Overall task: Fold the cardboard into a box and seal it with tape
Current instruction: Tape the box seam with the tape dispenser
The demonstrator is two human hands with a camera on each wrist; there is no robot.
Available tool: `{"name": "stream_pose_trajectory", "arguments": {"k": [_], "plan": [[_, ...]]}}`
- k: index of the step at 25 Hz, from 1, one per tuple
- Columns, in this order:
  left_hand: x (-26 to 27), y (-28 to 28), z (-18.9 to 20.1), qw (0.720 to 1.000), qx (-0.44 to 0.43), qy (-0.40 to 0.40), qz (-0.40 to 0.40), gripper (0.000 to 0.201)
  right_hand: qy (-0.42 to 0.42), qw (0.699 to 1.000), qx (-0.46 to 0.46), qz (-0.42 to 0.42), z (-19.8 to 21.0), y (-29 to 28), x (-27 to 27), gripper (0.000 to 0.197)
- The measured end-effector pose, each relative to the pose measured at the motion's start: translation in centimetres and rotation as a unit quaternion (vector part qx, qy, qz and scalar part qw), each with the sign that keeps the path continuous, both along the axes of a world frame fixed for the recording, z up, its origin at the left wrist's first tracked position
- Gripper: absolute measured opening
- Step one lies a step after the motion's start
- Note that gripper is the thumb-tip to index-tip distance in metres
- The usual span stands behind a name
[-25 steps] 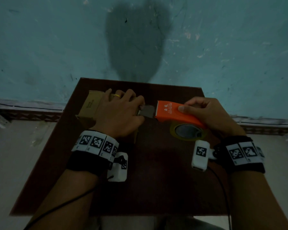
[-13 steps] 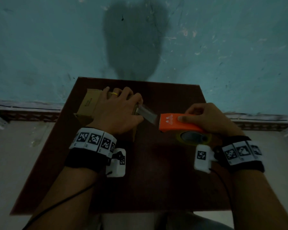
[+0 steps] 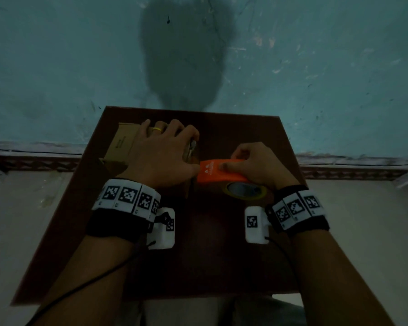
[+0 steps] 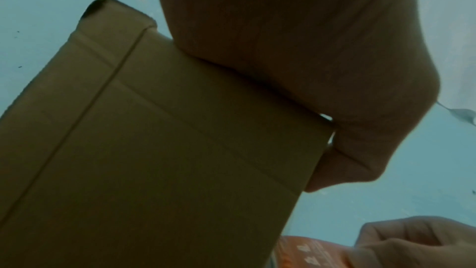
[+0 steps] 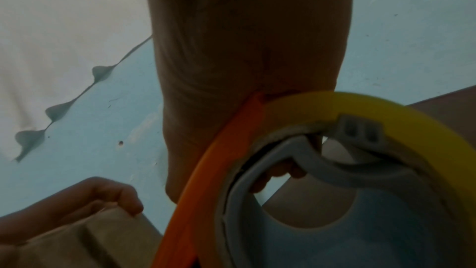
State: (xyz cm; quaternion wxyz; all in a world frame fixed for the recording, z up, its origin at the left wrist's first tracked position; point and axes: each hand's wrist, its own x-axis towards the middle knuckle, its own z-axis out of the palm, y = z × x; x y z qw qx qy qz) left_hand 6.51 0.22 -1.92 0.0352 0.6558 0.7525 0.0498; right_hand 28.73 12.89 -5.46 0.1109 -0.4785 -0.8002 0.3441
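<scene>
Bare brown table (image 3: 222, 267) lies open nearer the body than both hands. The left hand (image 3: 161, 152) lies over the one cardboard box (image 3: 124, 143), fingers curled over its right edge. Just right of it, the right hand (image 3: 254, 164) grips one orange tape dispenser (image 3: 212, 174) (yellow tape roll (image 5: 373, 109) beneath).

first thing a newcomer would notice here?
The orange tape dispenser, held by the right hand at mid-table with its yellow tape roll underneath. Next, the left hand holds the brown cardboard box at the table's far left. Both wrists wear black-and-white marker bands.
</scene>
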Motion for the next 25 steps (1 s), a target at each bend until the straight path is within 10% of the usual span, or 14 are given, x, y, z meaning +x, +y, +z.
{"name": "stream_pose_trajectory", "arguments": {"k": [14, 25], "plan": [[1.0, -0.3, 0.5, 0.999, 0.049, -0.004, -0.018, 0.038, -0.019, 1.000, -0.008, -0.012, -0.6, -1.0, -2.2, 0.033], [-0.9, -1.7, 1.8, 0.992, 0.091, -0.089, -0.007, 0.067, -0.083, 0.995, -0.029, 0.040, -1.5, -3.2, -4.0, 0.036]]}}
